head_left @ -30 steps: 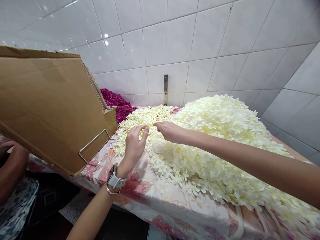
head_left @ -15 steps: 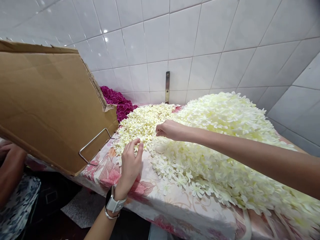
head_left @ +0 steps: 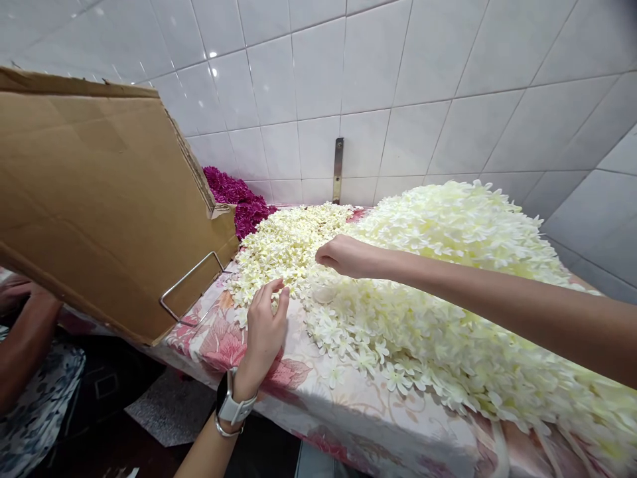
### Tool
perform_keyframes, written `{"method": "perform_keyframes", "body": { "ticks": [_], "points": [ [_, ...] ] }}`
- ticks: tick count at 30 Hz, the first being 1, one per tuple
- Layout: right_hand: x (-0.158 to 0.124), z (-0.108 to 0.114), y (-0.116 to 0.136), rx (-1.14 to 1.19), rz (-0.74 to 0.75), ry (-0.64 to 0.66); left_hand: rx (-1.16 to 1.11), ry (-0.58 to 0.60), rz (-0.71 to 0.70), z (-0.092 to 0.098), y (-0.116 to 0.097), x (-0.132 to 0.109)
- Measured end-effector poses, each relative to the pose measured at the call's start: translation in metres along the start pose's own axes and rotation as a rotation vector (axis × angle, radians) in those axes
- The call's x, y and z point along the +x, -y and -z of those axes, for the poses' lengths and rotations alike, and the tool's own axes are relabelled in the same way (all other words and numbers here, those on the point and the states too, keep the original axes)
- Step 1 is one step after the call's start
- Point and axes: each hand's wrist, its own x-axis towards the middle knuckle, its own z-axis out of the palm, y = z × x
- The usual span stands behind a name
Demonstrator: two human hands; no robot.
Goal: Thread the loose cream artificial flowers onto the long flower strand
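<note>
My left hand, with a watch on its wrist, is held over the near edge of a pile of small cream flowers. Its fingers are apart and curved, with nothing seen between them. My right hand reaches in from the right, fingers closed and turned down, between the small flowers and a big heap of larger white flowers. Whatever its fingertips hold is hidden. A small clear round object lies just below my right hand, among the petals.
A big cardboard box and a bent wire stand are at the left on the flowered tablecloth. Purple flowers lie behind. A metal strip stands against the tiled wall. Another person's arm shows far left.
The whole view has shifted slightly. The thumb and fingers of my left hand are a little closer together. My right hand stays closed at nearly the same place over the flowers.
</note>
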Motion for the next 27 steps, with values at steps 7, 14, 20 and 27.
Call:
{"method": "perform_keyframes", "body": {
  "ticks": [7, 14, 20, 27],
  "points": [
    [-0.005, 0.007, 0.0, 0.12, -0.021, 0.027, -0.003, 0.012, 0.009, 0.0, 0.0, -0.001],
    [-0.004, 0.013, -0.002, 0.292, -0.077, 0.081, -0.003, 0.023, 0.006, 0.0, 0.0, -0.001],
    [-0.006, 0.01, -0.007, 0.448, -0.118, 0.057, -0.008, 0.023, 0.01, -0.001, 0.001, -0.001],
    [-0.004, 0.012, -0.007, 0.538, -0.189, 0.018, -0.015, 0.02, 0.016, -0.001, 0.001, -0.001]
  ]
}}
